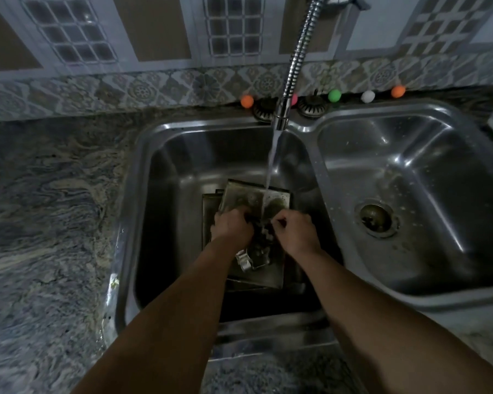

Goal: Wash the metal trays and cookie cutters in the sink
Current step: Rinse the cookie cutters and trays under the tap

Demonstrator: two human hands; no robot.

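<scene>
Scrubbing under the tap's stream, left hand [233, 225] and right hand [293, 231] clench something unclear above stacked trays [276, 199] in the left sink basin [182, 155]; wet metal looks slippery, best held by rims.

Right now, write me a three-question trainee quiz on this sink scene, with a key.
1. True or false: water from the faucet is running into the left basin.
2. Where do the metal trays lie? A) on the counter B) in the left basin C) in the right basin
3. Fill in: the shiny cookie cutter lies on a tray, between the two ______.

Key
1. True; the stream lands on the top tray just beyond the left hand and right hand.
2. B; the right basin shows only its drain.
3. Forearms.
</scene>
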